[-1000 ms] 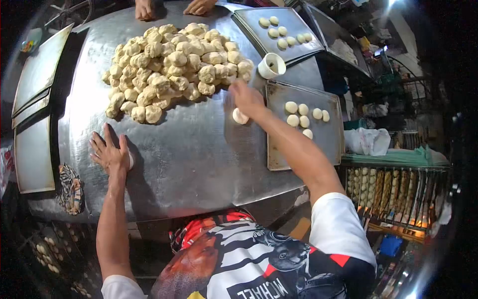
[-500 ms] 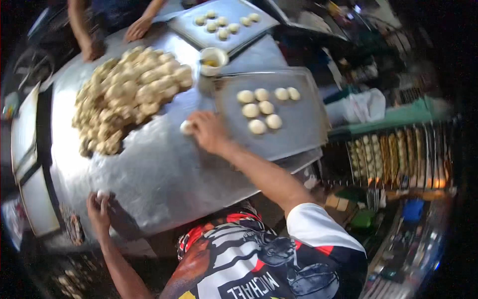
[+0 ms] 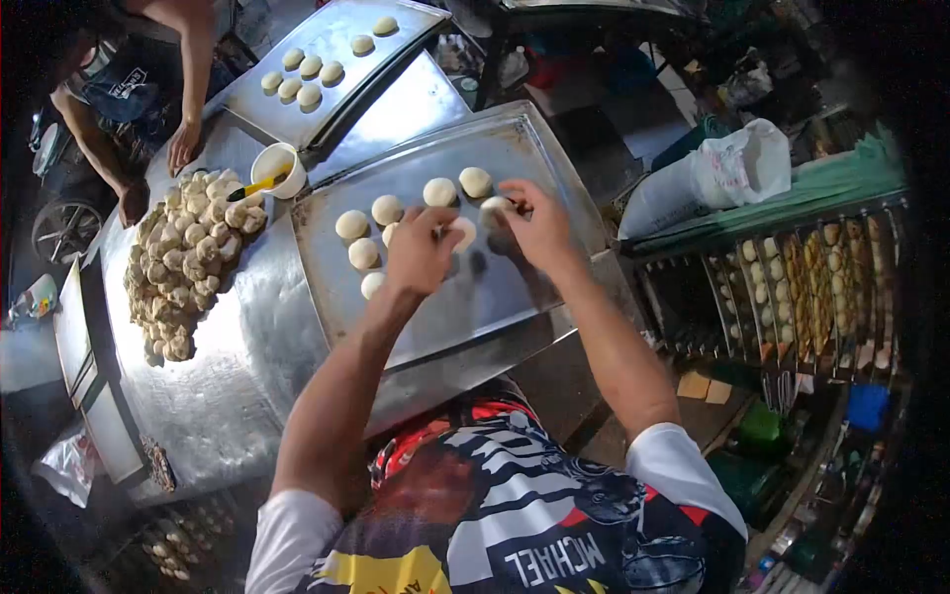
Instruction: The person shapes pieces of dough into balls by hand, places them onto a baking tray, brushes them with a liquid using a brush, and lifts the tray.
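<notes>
My left hand (image 3: pixel 418 255) is over the near metal tray (image 3: pixel 435 337), its fingers closed at a pale dough ball (image 3: pixel 461 235). My right hand (image 3: pixel 537 230) grips another dough ball (image 3: pixel 494 209) at the same tray, a little to the right. Whether these two balls touch the tray surface I cannot tell. Several smooth round dough balls (image 3: pixel 351 225) sit on the tray to the left and behind my hands, and my left hand partly covers some of them.
A heap of dough lumps (image 3: pixel 193 252) lies on the metal table (image 3: pixel 237 396), near a white tub (image 3: pixel 280 166) with a brush (image 3: pixel 259 186). Another tray (image 3: pixel 346 74) of dough balls stands at the back. A co-worker's hands (image 3: pixel 183 147) rest by the heap. Racked trays (image 3: pixel 802 287) stand at right.
Both my hands have moved from the bare table top, right and over the near tray, each with a dough ball. The view has shifted too.
</notes>
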Motion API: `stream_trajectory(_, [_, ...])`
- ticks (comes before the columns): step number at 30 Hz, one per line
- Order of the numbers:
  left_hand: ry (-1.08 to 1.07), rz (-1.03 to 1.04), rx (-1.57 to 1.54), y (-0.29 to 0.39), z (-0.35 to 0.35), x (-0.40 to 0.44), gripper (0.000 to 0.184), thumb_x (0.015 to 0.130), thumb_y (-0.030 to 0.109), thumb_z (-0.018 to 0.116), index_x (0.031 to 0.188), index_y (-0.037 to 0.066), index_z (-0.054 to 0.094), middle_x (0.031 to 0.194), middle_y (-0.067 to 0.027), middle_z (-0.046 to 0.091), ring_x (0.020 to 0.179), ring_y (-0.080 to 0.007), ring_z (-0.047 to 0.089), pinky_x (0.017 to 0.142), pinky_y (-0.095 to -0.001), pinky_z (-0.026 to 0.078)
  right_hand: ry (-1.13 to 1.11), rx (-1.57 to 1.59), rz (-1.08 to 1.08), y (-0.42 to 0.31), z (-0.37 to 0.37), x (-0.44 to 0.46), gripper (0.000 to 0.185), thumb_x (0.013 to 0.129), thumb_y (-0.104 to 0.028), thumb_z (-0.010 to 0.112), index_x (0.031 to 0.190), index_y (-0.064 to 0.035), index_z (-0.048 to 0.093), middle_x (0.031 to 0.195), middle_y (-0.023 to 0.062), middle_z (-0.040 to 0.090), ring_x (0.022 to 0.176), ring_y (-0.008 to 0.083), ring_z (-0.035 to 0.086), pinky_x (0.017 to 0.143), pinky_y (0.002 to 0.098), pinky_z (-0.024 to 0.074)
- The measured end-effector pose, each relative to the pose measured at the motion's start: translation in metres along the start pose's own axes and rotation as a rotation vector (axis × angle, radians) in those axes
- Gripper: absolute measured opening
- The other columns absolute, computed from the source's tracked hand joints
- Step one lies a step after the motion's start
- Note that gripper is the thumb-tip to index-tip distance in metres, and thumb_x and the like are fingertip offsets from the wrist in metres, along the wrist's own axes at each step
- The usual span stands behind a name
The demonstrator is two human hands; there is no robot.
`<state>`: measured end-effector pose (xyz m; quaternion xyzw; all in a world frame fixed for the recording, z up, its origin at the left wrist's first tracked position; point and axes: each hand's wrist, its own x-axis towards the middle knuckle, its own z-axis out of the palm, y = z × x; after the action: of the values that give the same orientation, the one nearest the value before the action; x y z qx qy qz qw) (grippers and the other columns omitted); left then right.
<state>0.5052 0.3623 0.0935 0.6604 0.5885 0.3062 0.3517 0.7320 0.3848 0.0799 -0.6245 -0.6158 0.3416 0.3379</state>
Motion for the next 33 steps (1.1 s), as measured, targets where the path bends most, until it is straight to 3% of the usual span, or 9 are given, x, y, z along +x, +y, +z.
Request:
stream_trajectory(6, [0.028, -0.014, 0.324, 0.01, 0.011, 0.01, 0.032, 0.096, 0.02, 0.069, 0.125, 0.005, 0.073, 0.127, -0.0237, 0.067, 0.115, -0.0419, 0.067, 0.097, -0.0475, 0.058, 0.278, -0.447, -0.375, 0.001, 0.011, 0.002, 0.043, 0.09, -0.003, 0.075, 0.132, -0.0082, 0.071, 0.129, 0.018, 0.07, 0.117, 0.0374, 0.067, 0.104, 0.0426, 0.0518])
stream_trajectory(10, [0.185, 0.109, 0.077, -0.014, -0.05, -0.053, 0.048, 0.099, 0.025, 0.068, 0.144, 0.006, 0.062, 0.143, -0.0245, 0.061, 0.135, -0.0394, 0.058, 0.113, -0.0465, 0.048, -0.479, 0.443, 0.028, -0.031, -0.009, -0.034, 0.038, 0.104, -0.024, 0.067, 0.137, -0.0039, 0.069, 0.143, 0.0145, 0.067, 0.121, 0.0264, 0.068, 0.112, 0.0386, 0.0453])
stream_trajectory(15, [0.645, 0.002, -0.086, -0.077, -0.137, -0.166, 0.071, 0.107, 0.041, 0.052, 0.162, 0.001, 0.032, 0.166, -0.0261, 0.035, 0.155, -0.0375, 0.034, 0.126, -0.0454, 0.028, -0.829, 0.729, -0.293, -0.094, 0.051, -0.097, 0.051, 0.112, -0.038, 0.052, 0.15, -0.0037, 0.058, 0.16, 0.0196, 0.051, 0.147, 0.0302, 0.049, 0.123, 0.0465, 0.0345])
stream_trajectory(19, [0.873, 0.01, -0.13, -0.108, -0.191, -0.253, 0.086, 0.111, 0.052, 0.041, 0.168, -0.006, 0.012, 0.175, -0.028, 0.015, 0.163, -0.0386, 0.017, 0.131, -0.0464, 0.015, -0.906, 0.698, -0.518, -0.206, 0.262, -0.11, 0.054, 0.113, -0.025, 0.047, 0.156, 0.0067, 0.044, 0.163, 0.019, 0.046, 0.157, 0.0304, 0.035, 0.129, 0.0416, 0.0227])
stream_trajectory(23, [0.743, 0.111, -0.074, -0.125, -0.213, -0.332, 0.087, 0.111, 0.052, 0.038, 0.166, -0.01, 0.01, 0.174, -0.0312, 0.012, 0.163, -0.0417, 0.013, 0.131, -0.0488, 0.016, -0.532, 0.921, -1.193, -0.514, 0.483, -0.053, 0.072, 0.109, -0.05, 0.051, 0.159, 0.0006, 0.041, 0.146, 0.0273, 0.058, 0.133, 0.044, 0.057, 0.112, 0.049, 0.0432])
stream_trajectory(24, [0.717, 0.076, -0.073, -0.127, -0.215, -0.358, 0.087, 0.111, 0.051, 0.038, 0.166, -0.01, 0.01, 0.174, -0.0316, 0.012, 0.163, -0.0422, 0.014, 0.13, -0.049, 0.017, -0.635, 0.68, -1.174, -0.574, 0.532, -0.046, 0.062, 0.11, -0.045, 0.05, 0.155, -0.0028, 0.047, 0.135, 0.0285, 0.062, 0.119, 0.0434, 0.063, 0.102, 0.0516, 0.0477])
stream_trajectory(25, [0.699, 0.05, -0.071, -0.129, -0.217, -0.38, 0.086, 0.112, 0.051, 0.038, 0.166, -0.01, 0.01, 0.174, -0.0319, 0.012, 0.163, -0.0427, 0.014, 0.13, -0.0492, 0.017, -0.795, 1.007, -0.972, -0.601, 0.512, -0.073, 0.083, 0.109, -0.056, 0.051, 0.154, 0.0118, 0.04, 0.152, 0.0343, 0.05, 0.143, 0.0401, 0.048, 0.119, 0.0421, 0.0374])
stream_trajectory(26, [0.702, 0.065, -0.092, -0.144, -0.215, -0.397, 0.083, 0.111, 0.043, 0.046, 0.169, -0.002, 0.006, 0.176, -0.0265, 0.011, 0.164, -0.0376, 0.013, 0.131, -0.0505, 0.014, -0.77, 0.892, -0.906, -0.617, 0.512, -0.085, 0.087, 0.105, -0.063, 0.052, 0.155, 0.0081, 0.043, 0.149, 0.0348, 0.053, 0.142, 0.0413, 0.051, 0.118, 0.0435, 0.0394])
stream_trajectory(33, [0.567, -0.012, 0.09, -0.176, -0.382, -0.297, 0.078, 0.105, 0.033, 0.057, 0.16, -0.009, 0.023, 0.162, -0.0333, 0.029, 0.151, -0.0464, 0.028, 0.124, -0.0498, 0.025, -0.496, 0.593, -0.78, -0.463, 0.431, -0.112, 0.071, 0.103, -0.052, 0.058, 0.148, 0.0021, 0.053, 0.144, 0.0278, 0.061, 0.136, 0.0378, 0.057, 0.115, 0.0438, 0.0426])
